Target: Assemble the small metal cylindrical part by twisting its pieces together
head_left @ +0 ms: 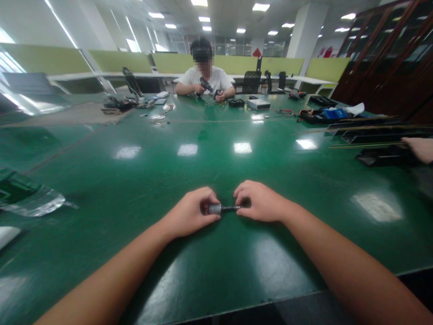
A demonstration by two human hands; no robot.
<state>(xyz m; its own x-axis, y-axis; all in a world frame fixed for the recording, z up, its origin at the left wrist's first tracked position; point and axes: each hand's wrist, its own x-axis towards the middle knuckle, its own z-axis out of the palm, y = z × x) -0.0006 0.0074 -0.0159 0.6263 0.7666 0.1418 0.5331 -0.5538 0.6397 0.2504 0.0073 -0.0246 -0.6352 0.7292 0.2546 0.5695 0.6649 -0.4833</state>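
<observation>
Low over the green tabletop (203, 167), a small grey cylinder with a thin dark shaft (215, 209) lies sideways between my hands. Its exact kind is too small to make out. My left hand (194, 210) curls around the grey cylinder, thumb on the near side and fingers on the far side. At the other end, the fingertips of my right hand (259, 201) close around the tip of the shaft. The shaft's middle shows in the gap between my hands. Whether the piece touches the table, I cannot tell.
Across the table a person (204, 76) holds a dark power tool. Black trays (375, 133) and another person's hand (419, 149) are at the right. A clear plastic bottle (37, 198) lies at the left. Assorted parts (128, 103) and a white box (259, 104) stand further back.
</observation>
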